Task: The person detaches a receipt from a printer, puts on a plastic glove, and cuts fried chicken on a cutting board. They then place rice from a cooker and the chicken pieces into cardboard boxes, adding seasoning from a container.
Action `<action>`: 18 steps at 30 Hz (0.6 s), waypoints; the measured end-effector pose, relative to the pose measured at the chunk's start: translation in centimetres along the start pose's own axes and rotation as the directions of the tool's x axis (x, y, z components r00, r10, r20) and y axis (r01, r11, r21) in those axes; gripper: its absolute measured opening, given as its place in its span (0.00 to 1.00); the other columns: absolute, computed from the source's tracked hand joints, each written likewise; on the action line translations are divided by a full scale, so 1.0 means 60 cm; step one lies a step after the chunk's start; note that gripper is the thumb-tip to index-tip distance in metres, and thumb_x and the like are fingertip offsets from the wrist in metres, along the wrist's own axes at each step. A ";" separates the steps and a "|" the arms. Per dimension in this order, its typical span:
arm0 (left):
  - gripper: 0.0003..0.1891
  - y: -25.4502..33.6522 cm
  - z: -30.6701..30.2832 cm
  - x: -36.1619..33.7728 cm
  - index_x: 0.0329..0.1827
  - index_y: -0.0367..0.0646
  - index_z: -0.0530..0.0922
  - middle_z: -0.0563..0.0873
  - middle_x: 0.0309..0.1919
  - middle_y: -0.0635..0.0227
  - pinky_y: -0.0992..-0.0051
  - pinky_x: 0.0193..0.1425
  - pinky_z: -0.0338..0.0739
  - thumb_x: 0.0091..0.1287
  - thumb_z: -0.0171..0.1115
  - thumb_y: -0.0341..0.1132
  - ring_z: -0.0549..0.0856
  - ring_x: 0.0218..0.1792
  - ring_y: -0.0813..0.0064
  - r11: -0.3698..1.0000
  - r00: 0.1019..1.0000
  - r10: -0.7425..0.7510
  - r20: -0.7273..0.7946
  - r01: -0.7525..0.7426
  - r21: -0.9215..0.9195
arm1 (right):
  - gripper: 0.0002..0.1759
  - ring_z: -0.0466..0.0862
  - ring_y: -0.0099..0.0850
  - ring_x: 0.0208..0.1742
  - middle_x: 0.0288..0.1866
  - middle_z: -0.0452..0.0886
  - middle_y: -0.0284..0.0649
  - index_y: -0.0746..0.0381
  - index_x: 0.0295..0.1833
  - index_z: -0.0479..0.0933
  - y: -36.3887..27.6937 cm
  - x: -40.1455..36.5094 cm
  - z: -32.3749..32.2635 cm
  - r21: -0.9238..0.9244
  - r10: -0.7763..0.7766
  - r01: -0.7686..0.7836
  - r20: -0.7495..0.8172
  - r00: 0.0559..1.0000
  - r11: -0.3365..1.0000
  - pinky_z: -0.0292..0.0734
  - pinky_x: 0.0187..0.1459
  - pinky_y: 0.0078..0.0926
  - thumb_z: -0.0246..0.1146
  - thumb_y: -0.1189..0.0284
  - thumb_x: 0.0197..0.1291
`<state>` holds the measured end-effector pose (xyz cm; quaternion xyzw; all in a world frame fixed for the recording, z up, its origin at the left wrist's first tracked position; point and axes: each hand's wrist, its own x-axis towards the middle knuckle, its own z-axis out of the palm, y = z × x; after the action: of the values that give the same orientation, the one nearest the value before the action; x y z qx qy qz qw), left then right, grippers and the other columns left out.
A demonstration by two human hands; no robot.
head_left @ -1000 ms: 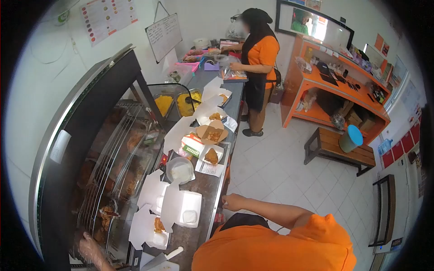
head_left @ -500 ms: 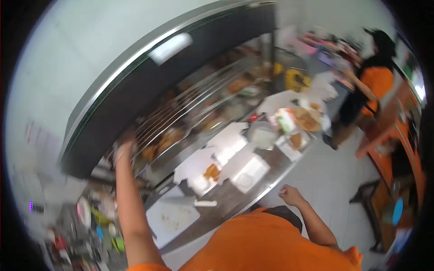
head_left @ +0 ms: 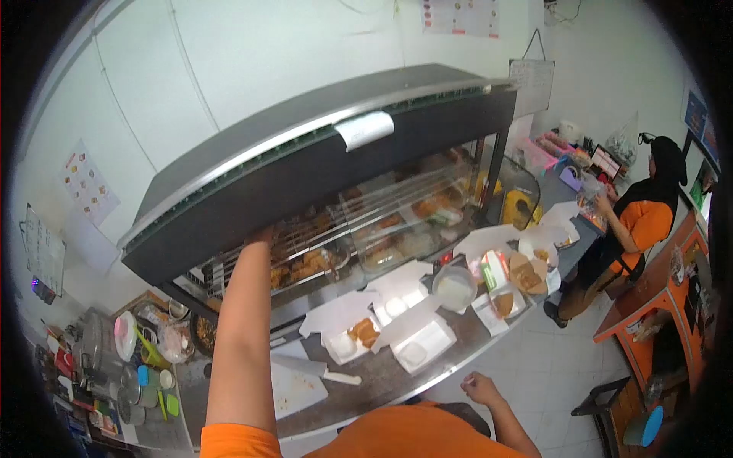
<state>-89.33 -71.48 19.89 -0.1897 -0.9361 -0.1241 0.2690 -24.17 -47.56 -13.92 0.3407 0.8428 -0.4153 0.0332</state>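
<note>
My left forearm point(head_left: 243, 336) reaches into the food warmer point(head_left: 321, 179), and the hand is hidden behind its dark front panel. Wire racks point(head_left: 305, 244) inside hold fried pieces of chicken point(head_left: 317, 263). My right hand point(head_left: 479, 388) hangs beyond the counter's front edge with its fingers curled in; I cannot make out whether they hold anything. On the counter stand open white boxes, one with fried pieces point(head_left: 364, 333) and another with a round white portion point(head_left: 413, 353). A knife with a white handle point(head_left: 341, 378) lies by the white cutting board point(head_left: 298, 393).
A clear tub point(head_left: 454, 288) and more boxes with food, including a brown paper one point(head_left: 527, 273), stand farther right. Another person point(head_left: 641, 221) in orange works at the back right. Utensils and a green-handled item point(head_left: 153, 351) crowd the left. An orange shelf unit point(head_left: 657, 275) stands right.
The view has swung and sharpened, showing more of the wall. My left arm is still inside the warmer, now appearing farther right along it. My right hand stays low beside the counter.
</note>
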 end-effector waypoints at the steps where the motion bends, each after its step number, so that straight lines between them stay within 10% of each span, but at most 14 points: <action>1: 0.37 0.001 0.001 0.002 0.77 0.43 0.72 0.73 0.76 0.56 0.55 0.81 0.62 0.73 0.62 0.59 0.69 0.77 0.52 0.999 1.000 -0.021 0.005 0.022 -0.037 | 0.19 0.91 0.36 0.34 0.34 0.90 0.47 0.66 0.53 0.81 0.007 -0.001 0.004 0.030 0.020 -0.020 0.012 1.000 0.999 0.85 0.41 0.35 0.70 0.62 0.66; 7: 0.32 -0.002 0.009 0.007 0.74 0.42 0.73 0.76 0.73 0.57 0.56 0.79 0.67 0.75 0.63 0.54 0.73 0.74 0.54 0.768 0.980 -0.196 -0.007 0.149 -0.622 | 0.23 0.92 0.42 0.42 0.39 0.91 0.50 0.63 0.54 0.83 -0.017 -0.006 -0.011 0.105 0.165 -0.177 0.113 0.980 0.979 0.85 0.48 0.39 0.73 0.57 0.63; 10: 0.30 -0.009 -0.001 -0.002 0.73 0.41 0.74 0.78 0.71 0.57 0.57 0.78 0.69 0.76 0.64 0.51 0.75 0.73 0.56 0.061 0.946 -0.301 0.117 0.142 -0.988 | 0.21 0.91 0.34 0.34 0.39 0.91 0.47 0.66 0.53 0.82 -0.035 -0.002 0.004 0.075 0.024 -0.031 0.097 0.995 0.997 0.85 0.40 0.34 0.70 0.59 0.66; 12: 0.29 -0.018 -0.023 -0.019 0.73 0.41 0.75 0.79 0.70 0.58 0.57 0.78 0.71 0.76 0.64 0.49 0.76 0.72 0.56 -0.393 0.933 -0.286 0.217 0.093 -0.915 | 0.24 0.91 0.41 0.39 0.46 0.90 0.50 0.65 0.54 0.82 -0.079 -0.013 0.004 -0.050 -0.185 0.191 0.099 0.978 0.980 0.86 0.46 0.37 0.69 0.55 0.67; 13: 0.28 -0.020 -0.033 -0.033 0.72 0.40 0.75 0.79 0.70 0.58 0.57 0.77 0.72 0.76 0.65 0.48 0.77 0.71 0.57 -0.488 0.929 -0.273 0.249 0.090 -0.868 | 0.28 0.90 0.50 0.47 0.51 0.89 0.52 0.64 0.57 0.82 -0.151 -0.024 -0.016 0.005 -0.036 0.036 0.260 0.965 0.999 0.84 0.52 0.42 0.68 0.51 0.67; 18: 0.18 0.005 -0.099 -0.147 0.68 0.41 0.77 0.84 0.61 0.61 0.71 0.67 0.83 0.77 0.65 0.33 0.84 0.60 0.69 -0.395 0.803 -0.494 0.333 0.134 -0.909 | 0.20 0.85 0.55 0.51 0.46 0.85 0.53 0.61 0.57 0.75 -0.314 0.009 0.087 -0.022 -0.420 0.488 0.475 0.773 0.873 0.80 0.54 0.51 0.64 0.56 0.72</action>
<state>-79.59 -75.72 20.00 -0.0248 -0.4305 -0.8997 0.0678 -37.14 -59.01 -4.76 0.0163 0.8958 -0.4169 0.1530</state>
